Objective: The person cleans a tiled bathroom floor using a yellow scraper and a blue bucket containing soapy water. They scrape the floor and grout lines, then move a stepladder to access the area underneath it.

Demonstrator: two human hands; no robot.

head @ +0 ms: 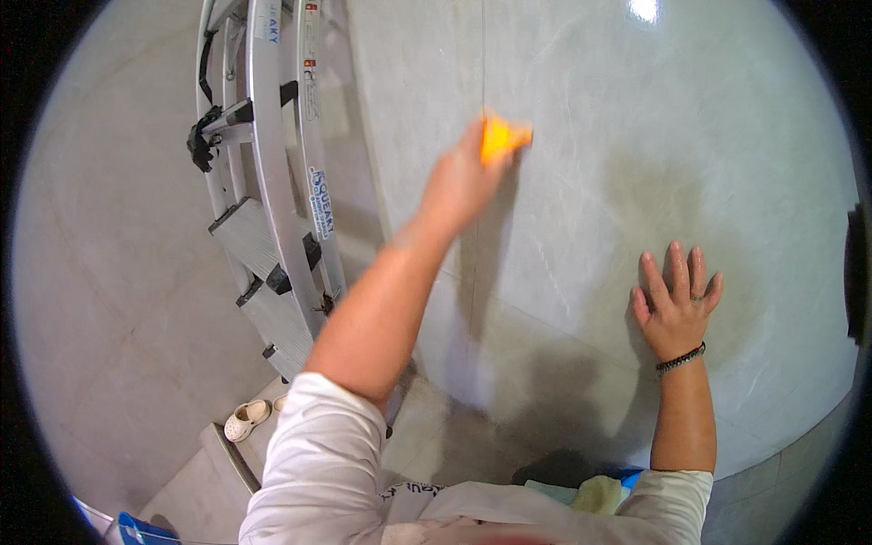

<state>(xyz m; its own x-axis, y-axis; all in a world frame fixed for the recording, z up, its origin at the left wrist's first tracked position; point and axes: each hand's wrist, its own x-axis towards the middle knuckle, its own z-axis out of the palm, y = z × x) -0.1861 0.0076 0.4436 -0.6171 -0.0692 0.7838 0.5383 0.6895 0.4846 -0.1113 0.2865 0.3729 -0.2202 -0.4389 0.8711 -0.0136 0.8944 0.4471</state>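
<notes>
My left hand (458, 182) is raised on a grey tiled wall (579, 82), its fingers around a small bright orange hand tool (503, 140). Motion blurs both, so the tool's exact kind is unclear; it is at or close to a vertical tile joint. Lower and to the right, my right hand (674, 308) rests palm-down against the wall with fingers spread and nothing in it. Its fingers look wet. Around the right hand the tile carries a darker patch, which may be shadow or damp.
An aluminium stepladder (279, 204) leans or stands close on my left. Below it are a beige clog (246, 420) by a floor step and a blue bucket-like container (144, 530). Folded cloths (598, 495) show at my waist. A dark fixture (855, 272) sits at the right rim.
</notes>
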